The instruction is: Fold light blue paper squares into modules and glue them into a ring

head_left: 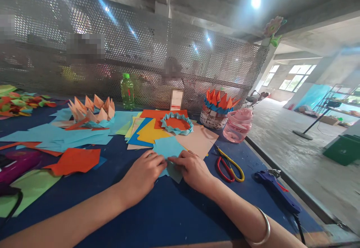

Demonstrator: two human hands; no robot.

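A light blue sheet of paper (170, 149) lies on the dark blue tabletop in front of me, its near part folded or overlapped. My left hand (149, 168) is on its left side, fingers bent together and pressing near the middle. On the right, my right hand (194, 167) has its index finger and thumb closed on the paper, almost touching the left fingertips. The fingers hide part of the fold. Just beyond lie a light blue folded paper ring (177, 123) and a stack of coloured paper sheets (144, 132).
Scissors (230, 165) with red and yellow handles and a blue corded tool (278, 190) lie to the right. Behind them stand a pink bottle (238, 126) and an orange-and-blue paper crown (218, 103). A peach paper crown (92, 111), green bottle (127, 91) and orange paper (75, 161) are left.
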